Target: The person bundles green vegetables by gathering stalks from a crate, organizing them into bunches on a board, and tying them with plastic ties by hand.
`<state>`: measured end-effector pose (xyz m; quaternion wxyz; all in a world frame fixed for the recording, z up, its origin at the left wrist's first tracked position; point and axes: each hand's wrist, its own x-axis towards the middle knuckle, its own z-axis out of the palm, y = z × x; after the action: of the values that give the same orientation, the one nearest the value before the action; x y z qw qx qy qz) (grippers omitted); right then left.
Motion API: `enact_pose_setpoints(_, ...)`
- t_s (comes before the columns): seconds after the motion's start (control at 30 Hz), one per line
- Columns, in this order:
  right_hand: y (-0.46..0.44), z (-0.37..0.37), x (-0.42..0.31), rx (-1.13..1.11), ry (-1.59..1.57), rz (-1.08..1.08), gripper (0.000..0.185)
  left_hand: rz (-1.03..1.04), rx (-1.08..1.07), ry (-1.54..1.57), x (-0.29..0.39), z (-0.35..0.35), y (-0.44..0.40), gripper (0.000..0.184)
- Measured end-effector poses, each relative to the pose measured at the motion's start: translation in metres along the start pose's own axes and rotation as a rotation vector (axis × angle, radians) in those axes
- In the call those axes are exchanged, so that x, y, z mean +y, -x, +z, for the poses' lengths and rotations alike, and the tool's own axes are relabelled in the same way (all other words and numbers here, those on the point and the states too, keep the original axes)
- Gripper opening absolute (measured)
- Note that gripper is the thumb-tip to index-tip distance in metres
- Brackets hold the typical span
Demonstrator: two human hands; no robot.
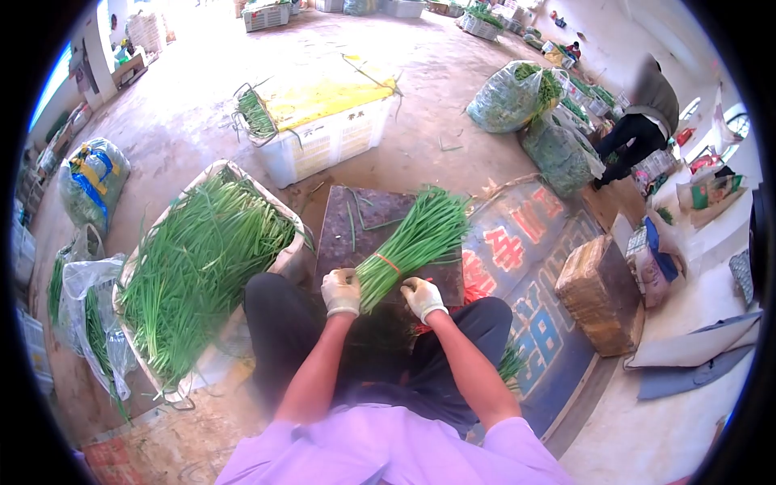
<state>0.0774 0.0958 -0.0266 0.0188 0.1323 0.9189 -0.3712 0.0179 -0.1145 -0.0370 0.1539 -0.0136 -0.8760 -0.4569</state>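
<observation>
Left hand (341, 293), right hand (423, 299): gloved fingers curled either side of green bundle (422, 234); can't tell if clamped. Bundle between and beyond fingers, red band (387, 263) round it, on dark tabletop (336, 230).

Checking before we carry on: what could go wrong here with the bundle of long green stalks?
The thin red band circles the long green stalk bundle only near its pale lower ends, so the leafy tops could splay. Loose green stalks on the dark square board might get caught up in it. The whitish rectangular crate is heaped with cut stalks to its rim, so some could spill if the left knee bumps it.
</observation>
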Motion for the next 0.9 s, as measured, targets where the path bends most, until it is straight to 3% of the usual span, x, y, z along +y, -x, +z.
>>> enact_pose_setpoints(0.13, 0.0, -0.003, 0.003, 0.05, 0.064, -0.084, 0.031, -0.129, 0.011, 0.079, -0.027, 0.012, 0.002, 0.011)
enact_pose_setpoints(0.2, 0.008, -0.018, -0.015, -0.114, -0.132, 0.176, 0.033, -0.372, -0.095, 0.266, -0.045, 0.022, 0.001, 0.013)
enact_pose_setpoints(0.33, 0.014, -0.025, -0.03, -0.18, -0.196, 0.268, 0.03, -0.606, -0.103, 0.487, -0.05, 0.019, -0.011, 0.014)
enact_pose_setpoints(0.53, 0.012, -0.02, -0.027, -0.164, -0.212, 0.26, 0.029, -0.531, -0.135, 0.456, -0.034, 0.022, -0.013, 0.018)
enact_pose_setpoints(0.73, 0.015, -0.02, -0.016, -0.504, -0.11, 0.349, 0.034, -0.603, -0.427, 0.229, -0.038, 0.018, -0.02, 0.03)
enact_pose_setpoints(0.77, 0.007, -0.001, 0.016, -0.469, 0.09, 0.155, 0.037, -0.59, -0.446, 0.223, -0.043, 0.021, -0.021, 0.032)
enact_pose_setpoints(0.8, 0.007, -0.002, 0.013, -0.459, 0.088, 0.16, 0.037, -0.581, -0.454, 0.225, -0.042, 0.019, -0.021, 0.032)
enact_pose_setpoints(0.83, 0.008, -0.005, 0.001, -0.363, 0.143, 0.23, 0.038, -0.588, -0.462, 0.243, -0.04, 0.018, -0.021, 0.027)
enact_pose_setpoints(0.9, 0.013, -0.016, -0.02, -0.171, -0.102, 0.419, 0.038, -0.561, -0.449, 0.259, -0.038, 0.017, -0.02, 0.024)
